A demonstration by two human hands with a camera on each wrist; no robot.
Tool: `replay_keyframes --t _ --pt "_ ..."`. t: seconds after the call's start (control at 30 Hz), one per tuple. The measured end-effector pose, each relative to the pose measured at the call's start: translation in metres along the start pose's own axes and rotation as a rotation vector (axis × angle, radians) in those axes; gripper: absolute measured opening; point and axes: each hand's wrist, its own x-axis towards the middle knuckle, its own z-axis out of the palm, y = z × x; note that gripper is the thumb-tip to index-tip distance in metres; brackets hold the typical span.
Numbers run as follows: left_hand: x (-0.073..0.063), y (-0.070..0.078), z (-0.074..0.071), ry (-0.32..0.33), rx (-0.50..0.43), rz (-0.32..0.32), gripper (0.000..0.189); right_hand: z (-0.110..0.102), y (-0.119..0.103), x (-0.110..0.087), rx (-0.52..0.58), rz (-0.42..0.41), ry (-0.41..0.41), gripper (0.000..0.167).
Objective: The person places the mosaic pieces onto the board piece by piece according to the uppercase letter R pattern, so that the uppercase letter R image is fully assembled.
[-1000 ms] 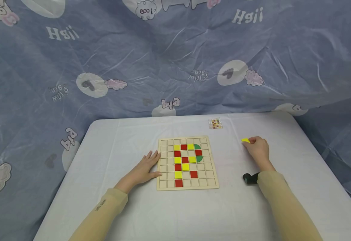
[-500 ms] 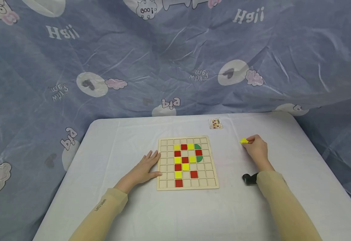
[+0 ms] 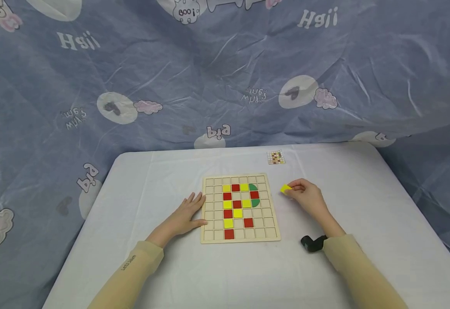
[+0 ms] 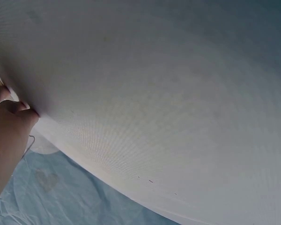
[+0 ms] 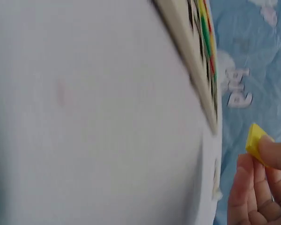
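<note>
A square wooden grid board [image 3: 265,223] lies on the white table, with red, yellow and green tiles set in some of its cells. The two green pieces [image 3: 253,187] have a rounded side. My left hand [image 3: 182,218] rests flat with fingers spread, its fingertips and thumb at the board's left edge. Between thumb and fingers, my right hand [image 3: 307,198] pinches a yellow square tile [image 3: 285,189], just right of the board. The right wrist view shows the thumb lying over one face of that tile [image 5: 254,138].
Behind the board lies a small card [image 3: 276,157] printed with a coloured grid pattern. A black device [image 3: 312,243] sits at the right wrist. The table's far edge meets a blue patterned cloth [image 3: 194,77] that hangs behind and along the sides.
My right hand has moved left toward the board, carrying the yellow tile with it. The left hand and the board have stayed in place.
</note>
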Motion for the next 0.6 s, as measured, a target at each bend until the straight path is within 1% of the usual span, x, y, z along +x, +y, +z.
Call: replay_keyframes --t 0.07,0.23,0.3,0.43,0.6 --pt "0.000 0.000 0.000 -0.001 -0.001 -0.001 0.090 0.007 -0.006 -0.009 0.012 -0.040 -0.076 0.024" --pt "0.000 0.001 0.000 -0.001 -0.004 -0.006 0.090 0.024 -0.017 -0.033 0.017 -0.103 -0.273 0.017" --pt "0.000 0.001 0.000 0.000 -0.007 -0.006 0.090 0.029 -0.021 -0.043 0.011 -0.130 -0.339 0.015" --pt "-0.001 0.002 0.000 0.001 -0.006 -0.005 0.089 0.036 -0.024 -0.057 -0.009 -0.165 -0.419 0.010" --pt "-0.001 0.003 -0.001 0.008 -0.004 -0.003 0.088 0.043 -0.023 -0.065 -0.040 -0.168 -0.437 0.008"
